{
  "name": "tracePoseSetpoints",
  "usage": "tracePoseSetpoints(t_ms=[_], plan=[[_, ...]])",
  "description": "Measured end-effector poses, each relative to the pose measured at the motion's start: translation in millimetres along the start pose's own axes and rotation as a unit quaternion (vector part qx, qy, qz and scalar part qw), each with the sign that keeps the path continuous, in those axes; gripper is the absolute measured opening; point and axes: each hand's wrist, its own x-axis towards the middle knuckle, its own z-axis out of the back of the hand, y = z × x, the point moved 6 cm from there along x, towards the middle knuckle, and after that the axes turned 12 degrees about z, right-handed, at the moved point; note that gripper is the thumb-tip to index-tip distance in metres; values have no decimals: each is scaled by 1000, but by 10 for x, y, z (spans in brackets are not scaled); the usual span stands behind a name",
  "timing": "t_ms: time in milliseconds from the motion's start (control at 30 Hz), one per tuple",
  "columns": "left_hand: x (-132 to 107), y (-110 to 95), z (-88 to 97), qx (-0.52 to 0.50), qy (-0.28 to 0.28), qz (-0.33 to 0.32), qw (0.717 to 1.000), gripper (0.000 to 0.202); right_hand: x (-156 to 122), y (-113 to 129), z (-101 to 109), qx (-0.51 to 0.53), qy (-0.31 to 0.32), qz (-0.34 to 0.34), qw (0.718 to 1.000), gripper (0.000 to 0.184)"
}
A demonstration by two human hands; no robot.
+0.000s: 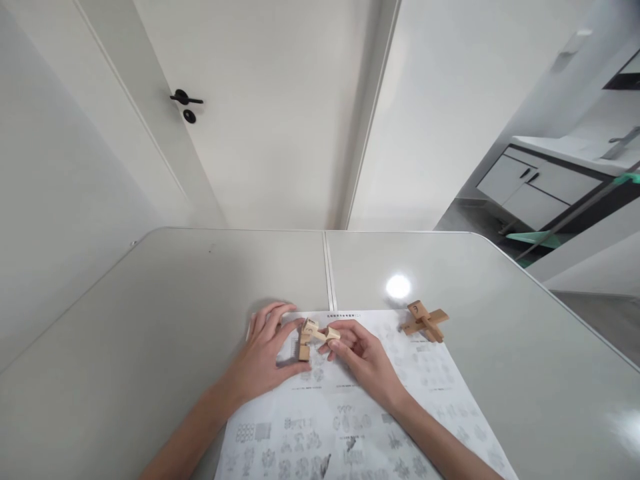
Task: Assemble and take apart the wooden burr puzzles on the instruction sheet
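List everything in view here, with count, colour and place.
Pale wooden pieces: count unclear, cream, between the hands
Brown wooden pieces: count unclear, brown, beside the pale ones
Crossed wooden pieces: one cluster, brown, paper's far right corner
Paper: one, white with dark print, on the table
Table: one, light grey, foreground
Door: one, white, beyond the table
Door handle: one, black, on the door's left
Cabinet: one, white and dark, far right
Faucet: one, grey, above the cabinet
Green items: two visible parts, green, far right
Left hand: one, bare, around the pieces
Right hand: one, bare, pinching a pale piece
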Motion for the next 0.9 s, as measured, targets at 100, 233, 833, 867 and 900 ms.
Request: tracePoseSetpoints(t_ms=[100, 233, 833, 867, 900], plan=[[2, -6, -12, -6, -11, 3, 1000, 51, -8, -6, 6, -16, 7, 3, 1000, 38], [-9, -62, 29, -56, -16, 4, 998, 55, -25, -11, 3, -58, 26, 9, 998, 36], [-90, -204, 16, -208, -21, 30, 977, 63, -65, 49, -29, -120, 35, 31, 992, 34], [-90, -207, 15, -214, -19, 30, 976, 62, -65, 53, -27, -118, 36, 29, 992, 34], [-90, -211, 13, -220, -15, 31, 975, 62, -63, 57, -26, -115, 38, 26, 992, 34]])
